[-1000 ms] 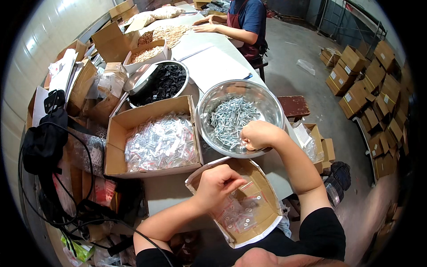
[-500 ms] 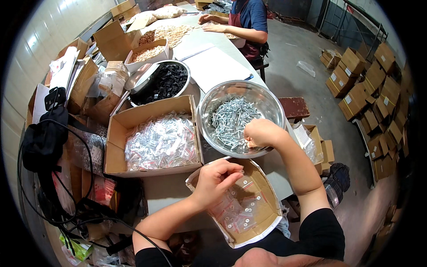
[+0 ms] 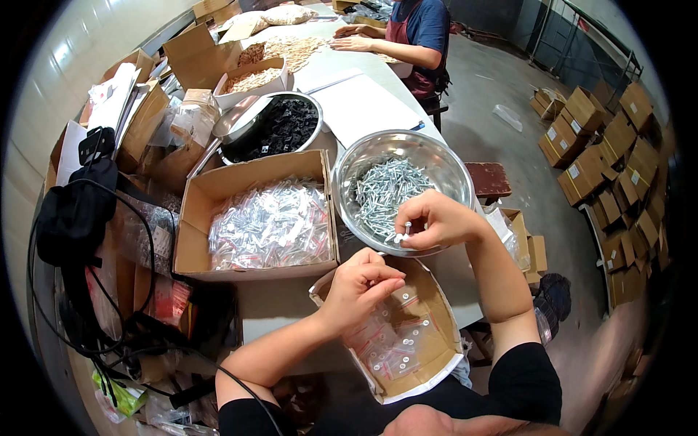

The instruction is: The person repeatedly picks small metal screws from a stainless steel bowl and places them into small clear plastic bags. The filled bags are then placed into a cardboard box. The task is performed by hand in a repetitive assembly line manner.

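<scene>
Right hand (image 3: 429, 221), one: thumb and fingers pinched on a small screw (image 3: 408, 227), small pale bits showing at the fingertips, all held over the near rim of the steel bowl. Left hand (image 3: 361, 288), one: thumb and forefinger brought together above the far left part of the shallow cardboard tray; whether anything sits between them cannot be told. Steel bowl (image 3: 452, 173), round, on the counter (image 3: 280, 320): contains a heap of loose silvery screws (image 3: 385, 190), piled toward its left side. Cardboard tray (image 3: 440, 357), pale-edged, at the near edge of the counter, against the person's body: contains flat clear bags (image 3: 389, 352) with red-lined edges and small white round pieces (image 3: 406, 296), scattered. Open carton (image 3: 254, 275), brown, left of the steel bowl: contains many clear packets (image 3: 269, 225) with silvery contents. Metal basin (image 3: 321, 125), behind the carton: contains black parts (image 3: 287, 129). White sheets (image 3: 367, 109), laid flat beyond the steel bowl. White box (image 3: 256, 94), farther back: contains pale brown pieces; more lie spread on the counter beside it. Co-worker (image 3: 425, 36), one, at the far right side, both hands over the counter. Stool (image 3: 488, 179), dark red. Stacked cartons (image 3: 582, 156), along the right.
</scene>
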The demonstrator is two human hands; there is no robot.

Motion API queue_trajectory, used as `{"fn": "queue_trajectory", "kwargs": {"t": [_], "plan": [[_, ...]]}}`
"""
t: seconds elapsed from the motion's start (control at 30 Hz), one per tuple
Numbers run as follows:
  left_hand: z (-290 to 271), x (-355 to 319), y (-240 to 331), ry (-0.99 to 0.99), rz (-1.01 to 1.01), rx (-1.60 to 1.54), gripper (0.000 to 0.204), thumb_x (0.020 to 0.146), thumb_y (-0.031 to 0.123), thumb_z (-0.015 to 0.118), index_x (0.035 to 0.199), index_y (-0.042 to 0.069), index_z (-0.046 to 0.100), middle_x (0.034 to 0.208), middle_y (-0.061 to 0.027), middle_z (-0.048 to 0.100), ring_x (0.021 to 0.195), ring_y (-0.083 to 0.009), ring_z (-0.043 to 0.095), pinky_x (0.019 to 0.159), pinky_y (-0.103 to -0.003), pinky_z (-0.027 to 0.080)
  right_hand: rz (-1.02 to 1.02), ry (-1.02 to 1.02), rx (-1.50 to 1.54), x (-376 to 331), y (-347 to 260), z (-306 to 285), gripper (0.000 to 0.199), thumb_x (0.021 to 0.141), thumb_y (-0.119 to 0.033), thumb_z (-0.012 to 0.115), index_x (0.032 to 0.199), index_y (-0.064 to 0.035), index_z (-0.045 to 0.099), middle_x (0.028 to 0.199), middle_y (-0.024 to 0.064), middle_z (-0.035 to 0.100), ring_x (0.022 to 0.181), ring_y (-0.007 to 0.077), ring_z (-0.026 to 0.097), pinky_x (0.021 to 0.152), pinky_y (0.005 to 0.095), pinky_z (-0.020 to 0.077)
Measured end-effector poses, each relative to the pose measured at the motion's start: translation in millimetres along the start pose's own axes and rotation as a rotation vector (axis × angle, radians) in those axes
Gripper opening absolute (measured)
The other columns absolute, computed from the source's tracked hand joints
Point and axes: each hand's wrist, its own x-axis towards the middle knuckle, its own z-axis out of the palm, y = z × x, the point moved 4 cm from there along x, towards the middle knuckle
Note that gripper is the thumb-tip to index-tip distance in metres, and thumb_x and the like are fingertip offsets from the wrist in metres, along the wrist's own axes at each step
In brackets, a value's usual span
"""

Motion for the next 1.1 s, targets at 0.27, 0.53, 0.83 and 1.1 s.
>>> {"fn": "queue_trajectory", "kwargs": {"t": [0.27, 0.53, 0.83, 1.1], "plan": [[4.1, -3.5, -11.0, -0.070, -0.125, -0.186, 0.018, 0.083, 0.008, 0.075, 0.092, -0.003, 0.065, 0.088, -0.0083, 0.067, 0.078, -0.0093, 0.060, 0.069, -0.026, 0.050, -0.260, -0.146, 0.242, -2.4, -26.5, 32.0, 0.010, 0.079, -0.009, 0.072, 0.085, -0.0009, 0.069, 0.081, 0.0034, 0.065, 0.070, 0.0086, 0.059, 0.060, 0.0227, 0.0470], [2.8, -1.6, -7.6, -0.173, -0.096, -0.079, 0.026, 0.082, 0.005, 0.075, 0.105, -0.002, 0.064, 0.099, -0.0045, 0.066, 0.094, -0.0103, 0.061, 0.082, -0.027, 0.050, -0.316, -0.154, 0.067, 1.0, -36.6, 44.7, 0.013, 0.078, -0.009, 0.074, 0.090, -0.0035, 0.072, 0.080, 0.0057, 0.066, 0.066, 0.0132, 0.060, 0.056, 0.0254, 0.0450], [1.8, 1.8, 2.4, -0.155, -0.081, -0.159, 0.024, 0.082, 0.010, 0.075, 0.100, -0.002, 0.064, 0.089, -0.0061, 0.066, 0.083, -0.0116, 0.063, 0.073, -0.028, 0.052, -0.323, -0.095, -0.007, -2.3, -42.9, 39.4, 0.022, 0.078, -0.010, 0.075, 0.099, -0.0056, 0.074, 0.082, 0.0074, 0.068, 0.069, 0.0173, 0.064, 0.061, 0.0283, 0.0488], [1.4, -4.7, -15.6, -0.165, -0.085, -0.352, 0.038, 0.089, 0.026, 0.073, 0.109, -0.004, 0.060, 0.097, -0.0076, 0.065, 0.094, -0.0131, 0.062, 0.083, -0.030, 0.050, -0.397, -0.158, -0.191, -8.1, -59.2, 41.9, 0.013, 0.078, -0.011, 0.075, 0.087, -0.0040, 0.068, 0.101, 0.0112, 0.055, 0.090, 0.0257, 0.057, 0.077, 0.0344, 0.0476]]}}
